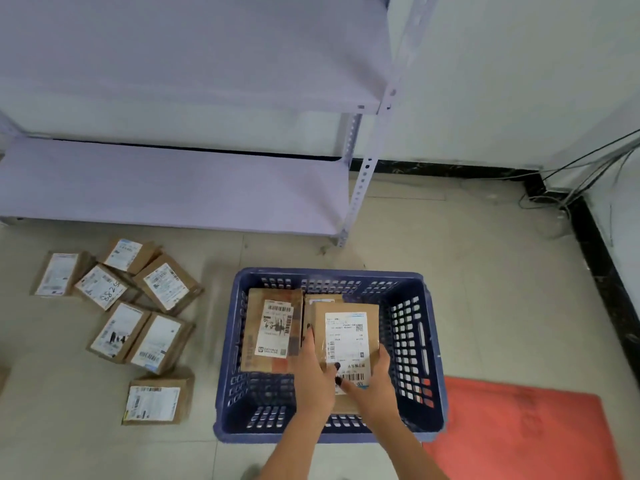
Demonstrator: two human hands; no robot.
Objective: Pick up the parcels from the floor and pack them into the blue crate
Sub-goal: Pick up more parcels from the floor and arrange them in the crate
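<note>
Inside the blue crate (415, 341), both hands, left hand (313, 370) and right hand (372, 379), clasp a labelled cardboard parcel (346, 336), fingers pressed to its sides, apparently seating it beside the packed parcel (272, 329).

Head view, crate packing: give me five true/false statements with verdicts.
1. Both hands hold one parcel inside the blue crate. True: the left hand and right hand grip the held parcel.
2. The crate holds nothing else. False: another parcel lies in its left part.
3. Seven parcels are visible on the floor left of the crate. True, e.g. the nearest floor parcel.
4. The shelf is stacked with parcels. False: none show on it.
5. The red mat lies left of the crate. False: it lies to the right.
</note>
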